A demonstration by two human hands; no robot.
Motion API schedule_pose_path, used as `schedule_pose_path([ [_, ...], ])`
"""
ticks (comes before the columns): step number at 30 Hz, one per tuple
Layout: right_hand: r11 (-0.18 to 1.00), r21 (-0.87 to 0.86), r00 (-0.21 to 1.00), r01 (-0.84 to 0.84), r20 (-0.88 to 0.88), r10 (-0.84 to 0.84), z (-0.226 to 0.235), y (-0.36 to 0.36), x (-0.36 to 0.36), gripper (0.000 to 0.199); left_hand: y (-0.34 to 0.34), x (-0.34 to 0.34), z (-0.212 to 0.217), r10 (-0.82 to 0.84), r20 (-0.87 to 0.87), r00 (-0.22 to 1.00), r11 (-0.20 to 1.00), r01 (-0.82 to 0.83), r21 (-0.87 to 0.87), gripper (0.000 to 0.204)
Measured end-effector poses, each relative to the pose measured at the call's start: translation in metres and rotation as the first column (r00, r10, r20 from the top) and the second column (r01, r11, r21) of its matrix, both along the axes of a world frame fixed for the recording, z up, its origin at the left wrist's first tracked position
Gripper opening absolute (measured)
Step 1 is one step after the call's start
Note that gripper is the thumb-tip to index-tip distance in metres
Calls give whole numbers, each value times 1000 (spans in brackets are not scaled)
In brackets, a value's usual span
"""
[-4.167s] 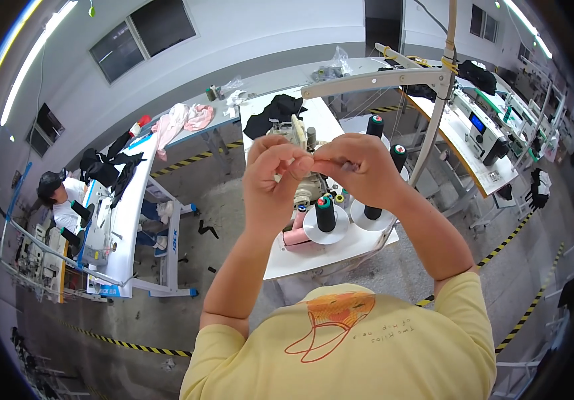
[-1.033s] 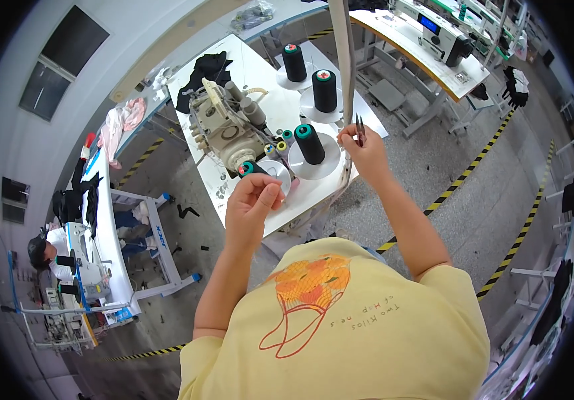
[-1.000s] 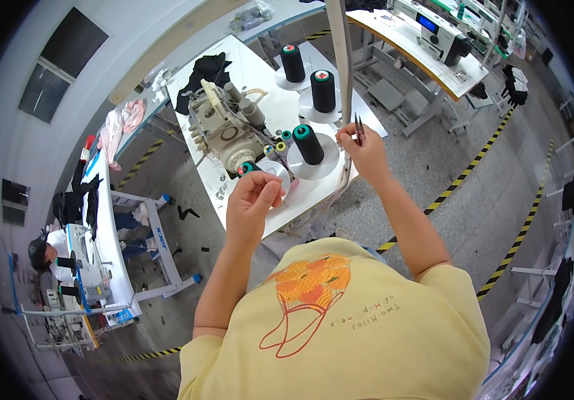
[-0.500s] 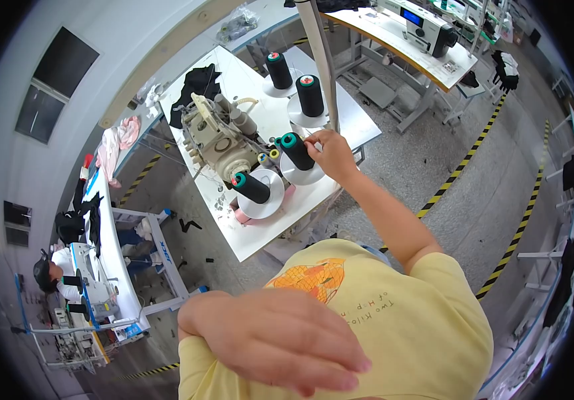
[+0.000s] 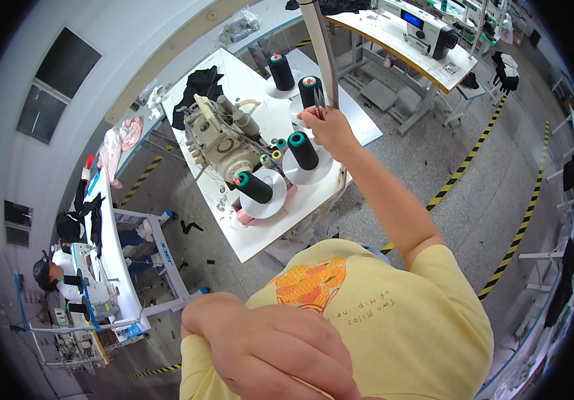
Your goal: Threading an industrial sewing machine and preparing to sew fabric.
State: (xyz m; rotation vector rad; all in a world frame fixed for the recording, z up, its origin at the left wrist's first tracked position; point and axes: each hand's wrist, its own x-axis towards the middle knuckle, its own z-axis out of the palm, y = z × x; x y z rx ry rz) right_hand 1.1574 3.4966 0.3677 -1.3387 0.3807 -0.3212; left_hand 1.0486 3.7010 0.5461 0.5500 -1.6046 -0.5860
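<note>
My right hand (image 5: 328, 131) is closed on dark, slim thread snips (image 5: 320, 100), their points upward. It is over the machine table, in front of a black thread cone (image 5: 309, 90) with a red and white top. Nearer me, two black cones with teal tops (image 5: 302, 152) sit tilted on round white discs. Close to the camera, my left hand (image 5: 277, 350) is in front of my yellow shirt. Its fingers are bent together and run past the lower edge, so what they hold, if anything, is hidden. A beige sewing machine (image 5: 224, 143) stands left of the cones.
A metal pole (image 5: 325, 53) rises beside the cones. Black cloth (image 5: 200, 87) lies at the table's far left. Another sewing machine (image 5: 424, 30) stands on a table at the back right. A person (image 5: 54, 272) sits at a machine on the left. Striped tape (image 5: 460, 170) marks the floor.
My right hand has moved away from the near teal-topped cone, up to the far cone, and the snips now show in it. My left hand has dropped lower and its fingers have curled.
</note>
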Motion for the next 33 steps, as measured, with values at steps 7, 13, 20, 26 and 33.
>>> schedule_pose_path([
  [7,983,181,997,-41,74,28,39,-1,-10,10,12,9,-21,-14,40,999,1000,14,-1,18],
  [13,1000,-8,993,16,116,-15,63,3,-24,14,-37,98,-91,951,29,308,268,-865,424,37],
  [20,871,-476,965,122,261,7,91,-1,-30,16,-64,119,-84,907,-163,388,411,-737,536,27],
  [26,728,-671,971,137,238,37,135,2,-44,14,-52,118,-92,717,-523,461,697,-451,558,16],
  [33,449,-832,896,326,423,133,146,30,-68,10,-47,109,-79,547,-764,341,835,-162,526,13],
])
